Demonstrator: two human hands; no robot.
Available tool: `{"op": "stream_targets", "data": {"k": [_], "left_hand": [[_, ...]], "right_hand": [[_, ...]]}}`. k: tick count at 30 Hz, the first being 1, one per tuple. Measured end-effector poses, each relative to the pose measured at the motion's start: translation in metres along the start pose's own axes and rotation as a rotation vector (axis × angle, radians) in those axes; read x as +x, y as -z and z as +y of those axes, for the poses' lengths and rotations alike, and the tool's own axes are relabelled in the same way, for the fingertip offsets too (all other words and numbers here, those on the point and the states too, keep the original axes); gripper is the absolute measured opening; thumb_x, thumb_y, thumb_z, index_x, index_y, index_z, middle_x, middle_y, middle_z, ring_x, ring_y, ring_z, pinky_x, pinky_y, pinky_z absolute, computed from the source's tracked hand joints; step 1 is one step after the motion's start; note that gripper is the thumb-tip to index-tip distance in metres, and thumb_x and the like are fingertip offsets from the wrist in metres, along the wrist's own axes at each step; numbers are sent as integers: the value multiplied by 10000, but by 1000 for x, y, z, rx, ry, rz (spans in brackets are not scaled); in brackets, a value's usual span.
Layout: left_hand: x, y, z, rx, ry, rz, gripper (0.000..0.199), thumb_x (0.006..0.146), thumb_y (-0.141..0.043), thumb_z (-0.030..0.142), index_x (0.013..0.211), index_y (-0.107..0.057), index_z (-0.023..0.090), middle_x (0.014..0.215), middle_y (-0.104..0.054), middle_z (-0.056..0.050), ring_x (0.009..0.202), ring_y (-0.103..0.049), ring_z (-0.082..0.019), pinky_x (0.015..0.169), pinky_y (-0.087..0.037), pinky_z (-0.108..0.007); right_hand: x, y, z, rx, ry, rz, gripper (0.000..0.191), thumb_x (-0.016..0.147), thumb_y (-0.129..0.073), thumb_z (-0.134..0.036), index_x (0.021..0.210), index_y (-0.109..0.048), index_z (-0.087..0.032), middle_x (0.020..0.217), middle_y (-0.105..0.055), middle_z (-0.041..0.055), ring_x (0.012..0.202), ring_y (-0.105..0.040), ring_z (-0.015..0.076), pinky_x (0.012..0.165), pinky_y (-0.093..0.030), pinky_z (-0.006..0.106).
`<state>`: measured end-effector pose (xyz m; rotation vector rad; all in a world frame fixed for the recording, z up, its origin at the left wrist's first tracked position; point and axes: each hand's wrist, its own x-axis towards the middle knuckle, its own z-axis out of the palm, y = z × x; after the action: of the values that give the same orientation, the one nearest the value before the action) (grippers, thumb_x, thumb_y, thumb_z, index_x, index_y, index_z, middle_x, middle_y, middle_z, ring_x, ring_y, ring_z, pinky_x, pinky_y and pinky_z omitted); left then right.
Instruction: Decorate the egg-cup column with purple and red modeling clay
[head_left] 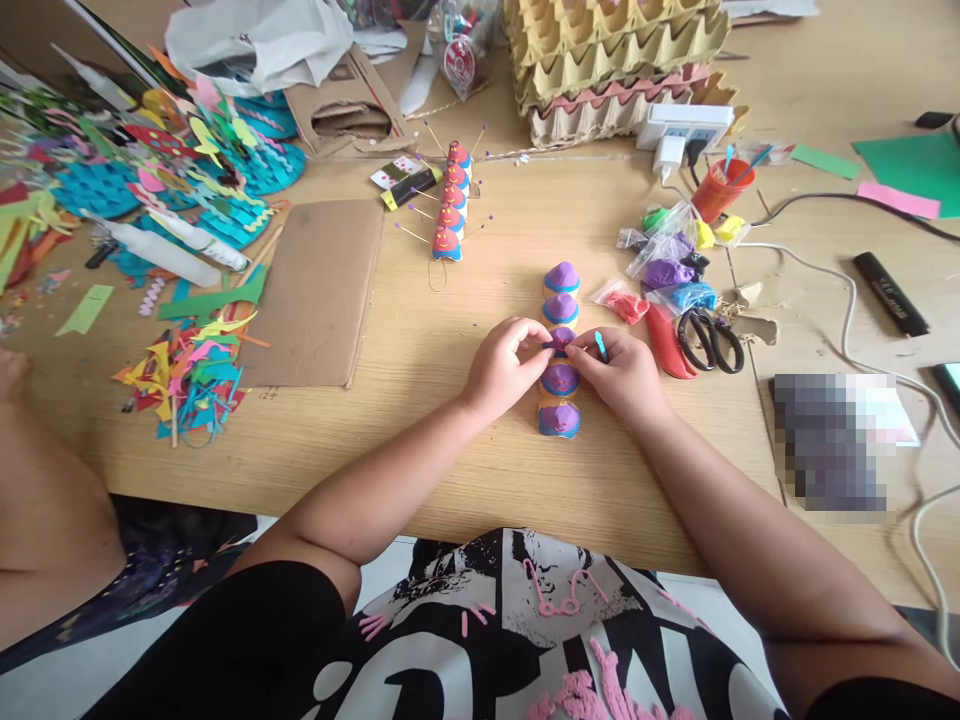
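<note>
A row of purple and blue domed egg-carton cups (560,380) lies on the wooden table in front of me. My left hand (510,362) pinches at the middle cup from its left side, and whatever is between the fingertips is too small to make out. From the right, my right hand (621,372) touches the same cup with thumb and finger together, while a thin light-blue tool (601,346) sticks up from its curled fingers. Farther back stands a finished-looking red and blue caterpillar (448,215) with pins along both sides.
Cardboard (319,290) and paper scraps (199,370) lie left. Bagged clay (667,272), black-handled scissors (709,340), a red cup (721,188) and cables are right. Egg trays (615,60) are stacked behind. Another person's arm (52,490) rests at the left edge.
</note>
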<state>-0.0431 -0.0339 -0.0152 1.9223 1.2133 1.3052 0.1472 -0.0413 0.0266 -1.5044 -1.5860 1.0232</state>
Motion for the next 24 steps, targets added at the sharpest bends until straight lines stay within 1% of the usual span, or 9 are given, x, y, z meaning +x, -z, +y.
{"op": "stream_targets", "data": {"k": [5, 11, 16, 24], "left_hand": [[0, -1, -2, -6, 25, 6, 121, 887, -738, 121, 919, -665, 213, 935, -740, -10, 901, -687, -151, 824, -544, -286], [1, -2, -2, -23, 39, 10, 109, 888, -743, 136, 902, -663, 209, 919, -732, -7, 882, -678, -147, 819, -535, -287], [1, -2, -1, -37, 61, 12, 109, 889, -751, 153, 890, -657, 209, 907, -725, -4, 867, -670, -145, 820, -534, -288], [1, -2, -1, -53, 68, 10, 114, 888, -747, 155, 881, -647, 210, 903, -717, -4, 867, -670, -144, 831, -547, -287]], "right_hand": [[0, 0, 1, -42, 12, -1, 198, 864, -736, -334, 735, -704, -187, 624, -540, -21, 621, -420, 129, 610, -317, 314], [0, 0, 2, -54, 16, -4, 193, 864, -737, -342, 749, -709, -189, 633, -557, -15, 636, -426, 135, 611, -313, 315], [0, 0, 2, -30, 9, -27, 201, 866, -728, -350, 748, -704, -188, 602, -493, -27, 633, -414, 135, 601, -298, 315], [-1, 0, 2, -37, 17, -24, 202, 861, -736, -357, 751, -709, -189, 588, -491, -26, 629, -405, 134, 587, -288, 313]]}}
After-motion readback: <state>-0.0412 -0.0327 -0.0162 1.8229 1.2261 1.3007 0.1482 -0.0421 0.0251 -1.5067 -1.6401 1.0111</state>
